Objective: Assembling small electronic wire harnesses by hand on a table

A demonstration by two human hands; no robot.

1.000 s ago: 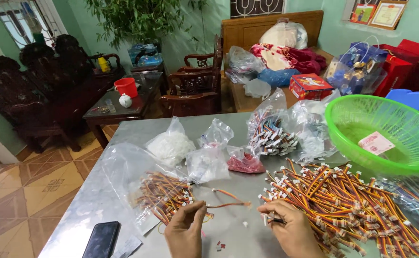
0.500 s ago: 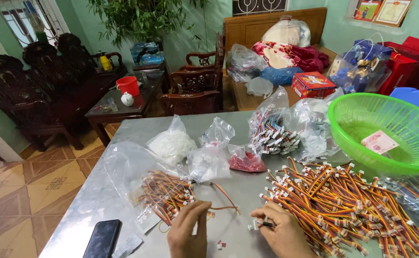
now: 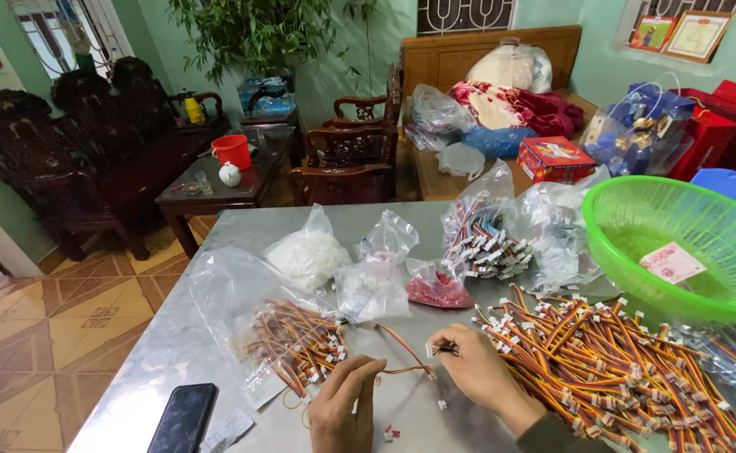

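1. At the near left corner of the grey metal table (image 3: 217, 231) lies a black smartphone (image 3: 182, 418), screen dark, with a slip of white paper just beside it
2. To its right an open clear plastic bag (image 3: 242, 315) spills a small heap of orange, red and yellow wire leads with white plug ends (image 3: 297, 340)
3. The left hand (image 3: 343, 411), at the near edge, has its fingers curled together around one orange wire lead (image 3: 401, 356) that arcs towards the other hand
4. The right hand (image 3: 481, 373) pinches the white plug end of that lead between thumb and fingertips, so the lead hangs taut between both hands, just above the table
5. Judging from this, the step in hand looks like fitting or checking a connector on one lead; the next move would call for a steady pinch and fine alignment
6. Right of the hands sprawls a large pile of the same wire leads (image 3: 620, 361)
7. At the far right edge stands a green plastic basket (image 3: 636, 252)
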